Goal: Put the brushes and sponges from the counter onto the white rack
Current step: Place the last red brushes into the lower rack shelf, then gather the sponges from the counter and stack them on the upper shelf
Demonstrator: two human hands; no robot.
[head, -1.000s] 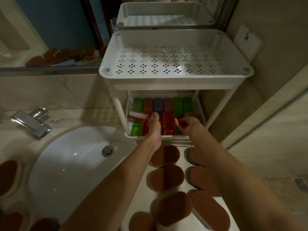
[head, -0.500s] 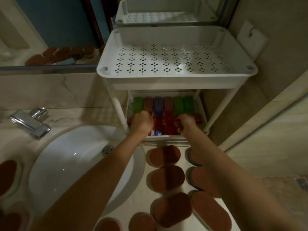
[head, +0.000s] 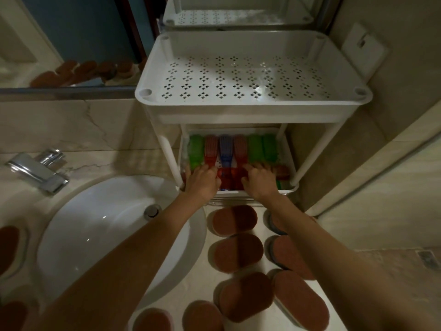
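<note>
**White rack**: two tiers, at 12 o'clock, against the wall, on the counter. Perforated upper tray. Lower tray packed with brushes.

**Brushes, back row of lower tray, from 9 to 3 o'clock:** green brush, red brush, blue brush, second red brush, two further green brushes. All side by side, touching.

**Front-row brushes**: mostly red, lying crosswise, partly hidden under both hands.

**Left hand**: at the 7 o'clock corner of the lower tray, palm down, fingers bent over the front row. Gripping or merely pressing: cannot tell.

**Right hand**: at the 5 o'clock side of the same tray, fingers spread and bent, tips down on the front row. Grip likewise impossible to tell.

**Brown oval sponges**: six in two columns at 6 o'clock, on the counter just in front of the rack. Top one of the right column partly under the right forearm.

**Two more sponges**: at the bottom edge, toward 7 o'clock.

**Sponges beyond the basin**: at 8 o'clock, at the frame edge.

**Sink basin**: white, oval, at 8 o'clock, with drain.

**Chrome faucet**: at 9 o'clock.

**Mirror**: at 10 to 11 o'clock, with reflected sponges along its lower edge.

**Wall plate**: at 1 o'clock.
</note>
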